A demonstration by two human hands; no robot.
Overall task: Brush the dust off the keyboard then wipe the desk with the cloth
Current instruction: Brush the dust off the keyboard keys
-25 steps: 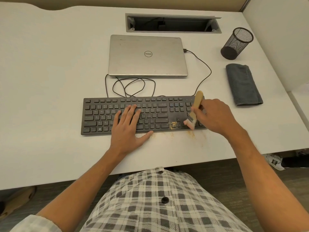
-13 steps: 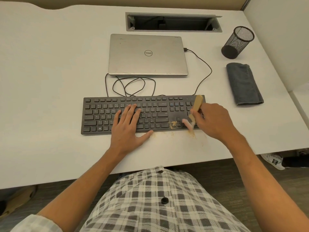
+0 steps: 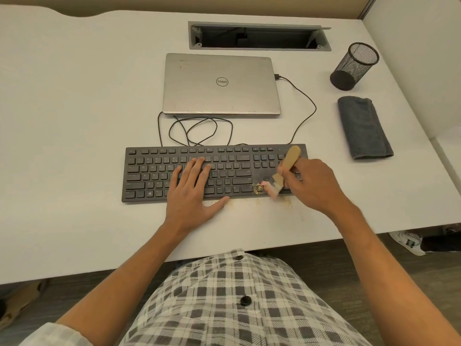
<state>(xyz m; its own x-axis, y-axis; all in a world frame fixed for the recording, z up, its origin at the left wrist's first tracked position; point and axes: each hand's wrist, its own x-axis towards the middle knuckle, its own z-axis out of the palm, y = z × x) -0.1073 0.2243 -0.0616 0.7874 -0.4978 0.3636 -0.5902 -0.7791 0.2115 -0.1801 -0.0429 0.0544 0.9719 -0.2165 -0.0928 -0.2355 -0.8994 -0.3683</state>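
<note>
On the near half of the white desk (image 3: pixel 74 121) lies the long dark grey keyboard (image 3: pixel 154 171), parallel to the desk's front edge, and we are at work on its right end. Our right hand (image 3: pixel 313 186) grips the small brush with the pale wooden handle (image 3: pixel 291 157), its light bristles pressed onto the bottom row of keys just beside a patch of tan dust (image 3: pixel 258 189) caught among them. Our left hand (image 3: pixel 193 196) lies flat with fingers straight across the middle keys, thumb on the desk, steadying the board and holding nothing.

More tan crumbs (image 3: pixel 257 203) are scattered on the desk just in front of the keyboard. We judge the brushing step to be in hand and not yet done, since that patch sits on the keys.

Well apart, towards the right edge, the folded dark grey cloth (image 3: pixel 364 128) lies untouched, with a black mesh pen cup (image 3: pixel 354 66) behind it. Behind the keyboard sits a closed silver laptop (image 3: pixel 220 83), its black cable (image 3: pixel 305 108) looping over the desk.

Next, we think, short strokes towards the front edge should clear the patch; then the brush goes down and the cloth is fetched.
</note>
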